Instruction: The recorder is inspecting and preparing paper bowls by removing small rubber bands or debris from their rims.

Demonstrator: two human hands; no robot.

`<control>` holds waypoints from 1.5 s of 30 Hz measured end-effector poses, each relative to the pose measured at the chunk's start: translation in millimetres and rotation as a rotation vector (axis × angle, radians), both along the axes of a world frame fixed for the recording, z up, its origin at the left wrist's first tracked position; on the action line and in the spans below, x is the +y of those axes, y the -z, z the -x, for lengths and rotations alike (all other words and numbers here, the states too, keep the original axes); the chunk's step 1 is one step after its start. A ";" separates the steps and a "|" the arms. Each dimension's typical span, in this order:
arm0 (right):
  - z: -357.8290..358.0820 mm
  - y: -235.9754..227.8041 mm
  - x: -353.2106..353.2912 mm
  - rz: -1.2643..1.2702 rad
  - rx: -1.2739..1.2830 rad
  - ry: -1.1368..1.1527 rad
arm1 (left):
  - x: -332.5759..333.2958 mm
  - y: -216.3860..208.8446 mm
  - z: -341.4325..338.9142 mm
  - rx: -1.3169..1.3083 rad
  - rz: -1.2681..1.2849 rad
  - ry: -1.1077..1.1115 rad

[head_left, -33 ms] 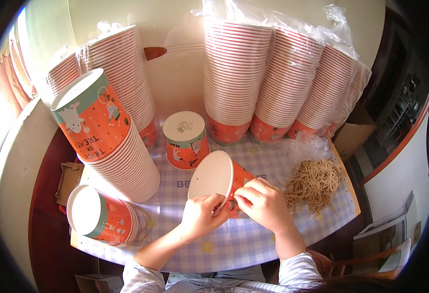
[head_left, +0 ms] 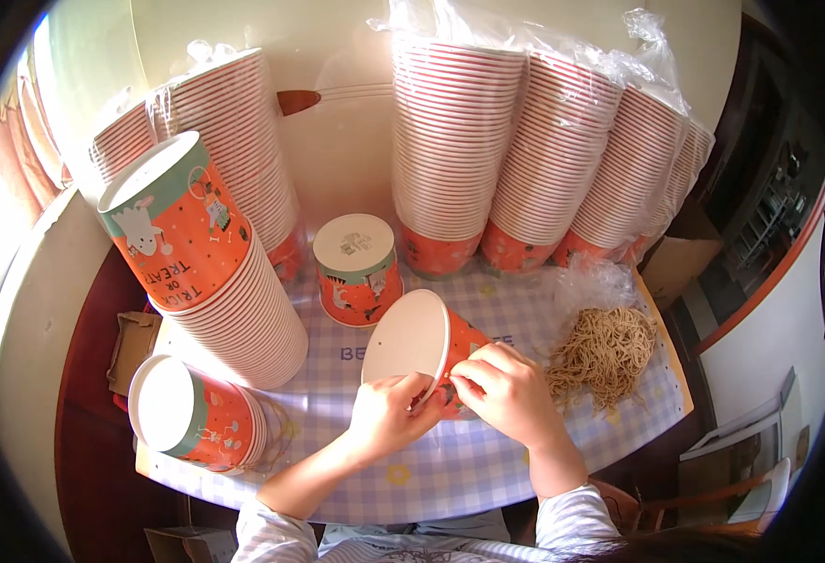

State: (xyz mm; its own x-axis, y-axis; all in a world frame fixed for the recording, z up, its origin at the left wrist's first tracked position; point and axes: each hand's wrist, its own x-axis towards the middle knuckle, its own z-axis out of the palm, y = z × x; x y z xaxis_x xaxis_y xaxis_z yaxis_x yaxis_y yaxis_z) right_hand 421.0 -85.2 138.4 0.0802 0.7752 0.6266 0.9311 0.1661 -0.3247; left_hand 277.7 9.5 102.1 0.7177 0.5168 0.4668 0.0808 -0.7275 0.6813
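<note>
A big orange paper bucket [head_left: 407,340] with a white inside lies tilted on the table before me, its mouth facing left and up. My left hand [head_left: 392,411] is closed on the near part of its rim, some fingers inside the mouth. My right hand [head_left: 506,389] pinches at the outer wall just below the rim; what sits between its fingertips is too small to make out. A small dark hole shows in the bucket's inner wall. To the right of my right hand lies a heap of tan string loops [head_left: 607,355].
Tall bagged bucket stacks [head_left: 454,141] stand at the back right, more [head_left: 229,131] at the back left. A leaning stack [head_left: 234,319] and a short stack [head_left: 220,422] with string beside it are at left. One upside-down bucket [head_left: 356,272] stands mid-table on a checked tablecloth [head_left: 337,488].
</note>
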 end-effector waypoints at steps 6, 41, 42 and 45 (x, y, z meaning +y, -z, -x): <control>-1.7 0.5 -1.9 0.011 -0.005 -0.025 | -2.0 -4.3 -0.8 -0.032 -0.040 0.042; -8.7 6.9 6.6 0.285 0.147 -0.421 | 13.0 -21.6 20.8 0.287 0.198 0.324; -9.0 8.6 6.9 0.291 0.144 -0.419 | 11.8 -19.1 19.7 0.286 0.202 0.320; -8.8 9.0 8.3 0.306 0.151 -0.416 | 10.3 -14.2 17.3 0.276 0.083 0.264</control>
State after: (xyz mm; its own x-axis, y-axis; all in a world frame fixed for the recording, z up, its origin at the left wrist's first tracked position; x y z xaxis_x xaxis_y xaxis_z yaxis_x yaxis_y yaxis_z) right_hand 429.8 -76.9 129.4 -0.2007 0.9061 0.3725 0.7465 0.3877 -0.5408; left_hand 260.3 19.8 116.3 0.9237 0.3259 0.2017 0.0871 -0.6909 0.7177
